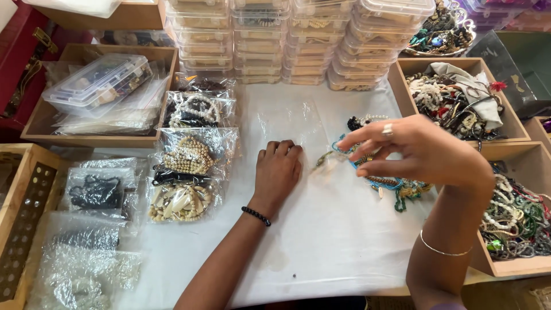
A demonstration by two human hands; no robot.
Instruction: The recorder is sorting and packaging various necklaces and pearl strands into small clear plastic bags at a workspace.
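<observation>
Clear bag (pixel 290 123) flat on the white table (pixel 321 241), mid-table, mouth side under the left hand (pixel 278 172). Beads (pixel 381 181) in a tangle just right of it, blue cord among them. Likely bagging in hand; next, probably a clean lift of one strand and the bag's mouth opened. Left fingers (pixel 281 148) curled, pressed down on the bag. Right hand (pixel 419 150) over the beads, fingers half open, tips pinching a strand.

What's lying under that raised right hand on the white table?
Under the right hand lies a tangle of beaded bracelets, blue, green and tan, on the white table. The hand covers the middle of the pile, so what lies there cannot be seen.
</observation>
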